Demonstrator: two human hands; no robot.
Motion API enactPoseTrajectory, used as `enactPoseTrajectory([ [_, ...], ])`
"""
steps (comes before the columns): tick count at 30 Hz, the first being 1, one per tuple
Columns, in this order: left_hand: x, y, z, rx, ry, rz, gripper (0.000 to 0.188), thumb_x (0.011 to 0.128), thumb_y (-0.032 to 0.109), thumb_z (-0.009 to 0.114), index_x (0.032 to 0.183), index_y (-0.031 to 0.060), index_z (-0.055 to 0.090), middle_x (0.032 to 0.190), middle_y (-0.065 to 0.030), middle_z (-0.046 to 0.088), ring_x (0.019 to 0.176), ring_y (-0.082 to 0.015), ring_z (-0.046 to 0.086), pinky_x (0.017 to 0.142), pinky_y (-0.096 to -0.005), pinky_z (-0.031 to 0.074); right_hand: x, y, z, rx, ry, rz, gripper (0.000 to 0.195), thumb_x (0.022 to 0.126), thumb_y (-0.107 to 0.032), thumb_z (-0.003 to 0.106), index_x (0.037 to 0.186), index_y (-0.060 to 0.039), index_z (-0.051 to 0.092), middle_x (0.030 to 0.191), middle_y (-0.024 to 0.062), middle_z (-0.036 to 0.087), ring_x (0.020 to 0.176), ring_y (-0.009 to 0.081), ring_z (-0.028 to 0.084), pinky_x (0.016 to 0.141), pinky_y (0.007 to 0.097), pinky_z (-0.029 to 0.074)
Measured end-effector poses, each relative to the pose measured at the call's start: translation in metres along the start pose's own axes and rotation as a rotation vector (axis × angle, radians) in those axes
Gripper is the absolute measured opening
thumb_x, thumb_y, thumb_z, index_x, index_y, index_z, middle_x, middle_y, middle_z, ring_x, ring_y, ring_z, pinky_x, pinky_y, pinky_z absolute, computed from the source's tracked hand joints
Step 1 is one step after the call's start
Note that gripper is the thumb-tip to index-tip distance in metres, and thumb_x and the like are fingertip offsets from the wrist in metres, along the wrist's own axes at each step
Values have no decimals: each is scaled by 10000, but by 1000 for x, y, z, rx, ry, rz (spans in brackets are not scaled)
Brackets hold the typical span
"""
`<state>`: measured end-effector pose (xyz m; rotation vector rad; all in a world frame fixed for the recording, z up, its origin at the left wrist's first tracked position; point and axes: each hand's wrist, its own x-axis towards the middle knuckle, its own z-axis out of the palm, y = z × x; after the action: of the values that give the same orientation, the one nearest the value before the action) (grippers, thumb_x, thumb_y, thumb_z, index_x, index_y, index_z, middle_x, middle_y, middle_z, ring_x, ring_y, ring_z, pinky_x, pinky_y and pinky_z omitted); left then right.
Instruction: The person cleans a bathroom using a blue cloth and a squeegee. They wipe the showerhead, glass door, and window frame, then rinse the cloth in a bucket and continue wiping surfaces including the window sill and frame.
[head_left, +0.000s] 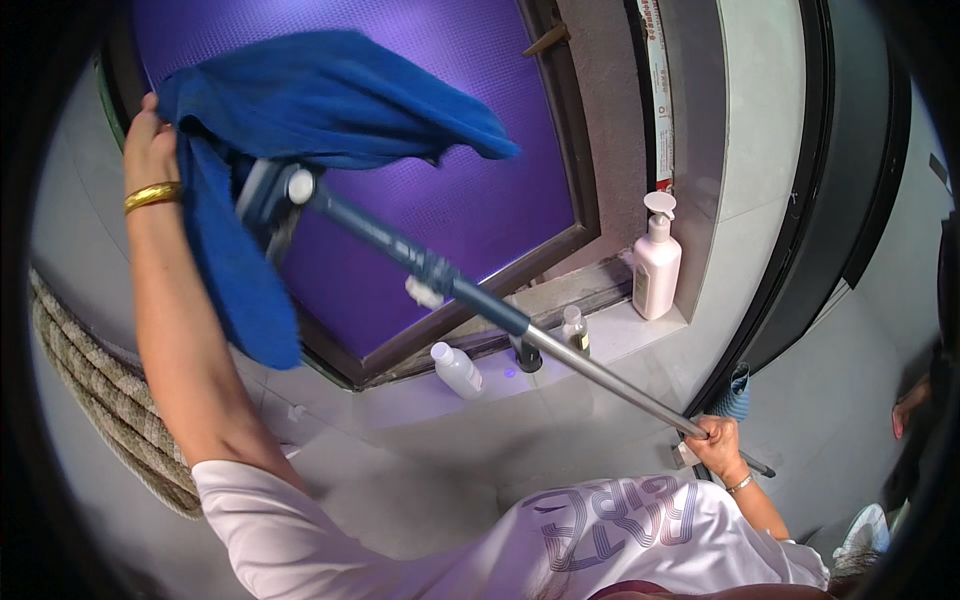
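Observation:
A mop or squeegee pole (600, 367) runs slantwise across the view, silver at its lower part and dark blue near its head (266, 191). My right hand (718, 448) is closed around the metal shaft close to its lower end. Blue cloth (337, 97) drapes over and beside the head, with one flap hanging down on the left. My left hand (150, 139) is raised at the cloth's left edge, its fingers partly hidden behind the fabric. Behind the cloth a tilted window pane (450, 217), textured and lit purple, sits in a dark frame.
On the sill stand a pink pump bottle (657, 262), a small clear bottle (575, 330), a white-capped bottle (457, 371) and a dark container (528, 356). A striped towel (112, 397) hangs at left. Another person's hand (909, 409) shows at the right edge. A window handle (547, 39) juts out above.

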<state>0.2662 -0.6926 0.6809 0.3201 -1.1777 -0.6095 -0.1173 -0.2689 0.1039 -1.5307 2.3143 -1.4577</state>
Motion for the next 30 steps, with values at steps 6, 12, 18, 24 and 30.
enactPoseTrajectory([
  [6,15,43,-27,-59,14,113,154,976,218,525,987,66,548,840,-30,573,738,-151,492,690,-248,441,-20,42,-12,-38,-91,-26,283,567,-138,681,496,-34,428,515,131,469,461,322,485,444,375,374],
  [12,-1,81,-53,22,83,382,376,970,303,526,1217,20,526,1095,-67,593,964,-178,539,872,-292,438,-16,78,-23,-143,67,-94,268,625,-105,678,492,-44,454,507,114,472,476,320,508,438,387,382],
  [18,47,121,-97,171,67,424,456,999,316,446,1296,-29,481,1279,-117,535,1148,-179,516,1003,-315,405,-22,112,-12,-107,73,-27,245,606,-114,659,504,-31,452,523,123,473,483,326,501,448,386,389],
  [24,-21,92,-27,186,96,587,529,977,239,513,1365,-91,371,1432,-167,402,1329,-202,377,1126,-301,253,4,96,5,-33,189,-3,260,610,-112,653,543,-24,417,537,136,453,484,309,489,466,372,382],
  [30,-24,28,10,294,35,554,486,972,269,528,1325,-59,461,1341,-139,515,1232,-196,483,1058,-299,349,66,22,-34,69,405,63,306,732,-67,674,607,9,405,553,120,383,483,271,403,473,371,339],
])
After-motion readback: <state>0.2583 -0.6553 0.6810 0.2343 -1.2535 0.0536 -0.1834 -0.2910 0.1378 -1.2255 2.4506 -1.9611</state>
